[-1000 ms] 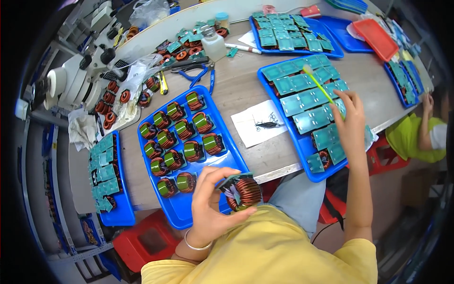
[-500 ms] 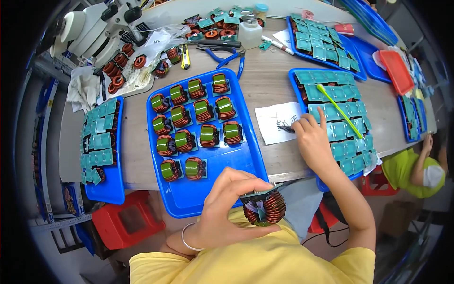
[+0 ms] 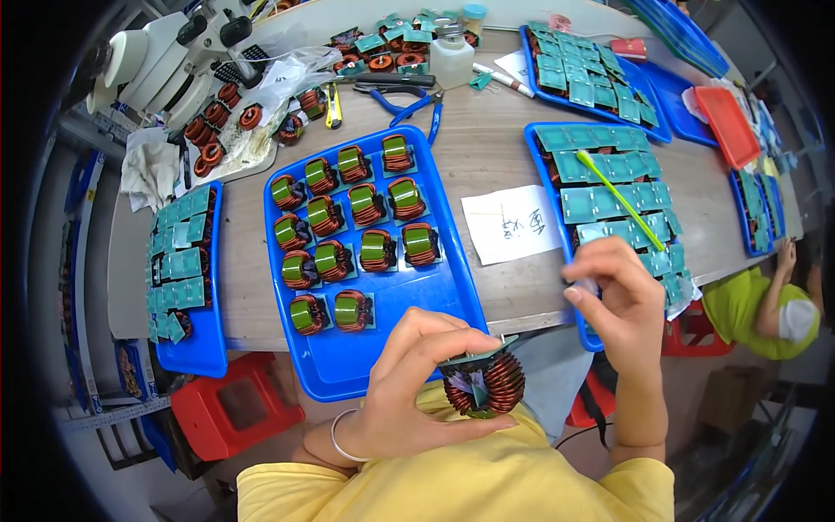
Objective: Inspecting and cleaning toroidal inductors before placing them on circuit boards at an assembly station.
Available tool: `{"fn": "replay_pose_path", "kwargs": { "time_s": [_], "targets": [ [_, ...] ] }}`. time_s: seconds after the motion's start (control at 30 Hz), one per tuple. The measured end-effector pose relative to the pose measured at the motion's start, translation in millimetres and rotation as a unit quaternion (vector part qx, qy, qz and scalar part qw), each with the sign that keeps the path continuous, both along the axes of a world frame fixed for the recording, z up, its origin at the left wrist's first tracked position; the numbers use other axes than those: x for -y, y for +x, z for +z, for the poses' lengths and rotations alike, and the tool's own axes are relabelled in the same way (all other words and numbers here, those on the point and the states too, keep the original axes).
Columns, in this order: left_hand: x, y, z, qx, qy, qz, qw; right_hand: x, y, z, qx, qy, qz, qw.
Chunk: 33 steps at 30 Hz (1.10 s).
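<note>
I see a wooden workbench (image 3: pixel 487 148) carrying blue trays (image 3: pixel 409 296) of copper coils, a white paper note (image 3: pixel 513 224), blue-handled pliers (image 3: pixel 409 100), a microscope (image 3: pixel 165 56) and a white bottle (image 3: pixel 450 56).

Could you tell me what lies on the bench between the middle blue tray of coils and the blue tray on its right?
In the head view, a white paper slip lies between the middle blue tray and the right tray.

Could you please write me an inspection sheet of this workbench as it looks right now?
Surface: wooden bench, crowded.
Job's things: copper-wound coil in left hand; middle blue tray holds green-taped coils; right blue tray holds teal boards.
Clutter: paper note, blue-handled pliers, white bottle, rag.
Grippers: left fingers grip the coil; right hand pinches something small at the right tray's edge.
Cables: nothing seen.
Surroundings: microscope, red stool, another person at the right.
</note>
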<state>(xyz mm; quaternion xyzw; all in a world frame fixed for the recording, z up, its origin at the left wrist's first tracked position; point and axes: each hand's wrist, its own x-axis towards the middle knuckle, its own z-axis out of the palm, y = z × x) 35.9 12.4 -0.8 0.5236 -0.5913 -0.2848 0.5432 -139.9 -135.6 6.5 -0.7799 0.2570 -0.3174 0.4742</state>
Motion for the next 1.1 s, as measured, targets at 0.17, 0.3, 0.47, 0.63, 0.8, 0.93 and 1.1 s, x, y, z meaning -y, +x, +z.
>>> {"fn": "replay_pose_path", "kwargs": {
  "time_s": [0.17,0.3,0.47,0.63,0.8,0.93,1.1],
  "targets": [
    [1.0,-4.6,1.1,0.002,0.014,0.006,1.0,-9.3,-3.8,0.6,0.068,0.02,-0.106,0.992],
    [5.2,-4.1,0.8,-0.029,0.071,-0.059,0.995,-11.5,-5.5,-9.2,0.133,0.142,-0.082,0.977],
    [9.5,-20.6,-14.7,-0.327,0.128,-0.219,0.91,-24.8,4.8,-22.6,0.192,0.167,-0.095,0.963],
    [8.4,-24.8,-12.5,-0.342,0.151,-0.194,0.907,-28.0,7.8,-56.2,0.27,0.362,-0.126,0.883],
    [5.4,-18.7,-10.3,-0.214,0.123,-0.11,0.963,-28.4,10.1,-47.9,0.258,0.281,-0.169,0.909],
    [1.7,-14.8,-7.1,-0.078,0.082,-0.058,0.992,-33.9,-3.0,-30.9,0.25,0.215,-0.149,0.932],
    [0.9,-13.1,-3.9,-0.026,0.058,-0.036,0.997,-51.1,-11.3,-6.4,0.232,0.232,-0.143,0.934]
  ]
}}
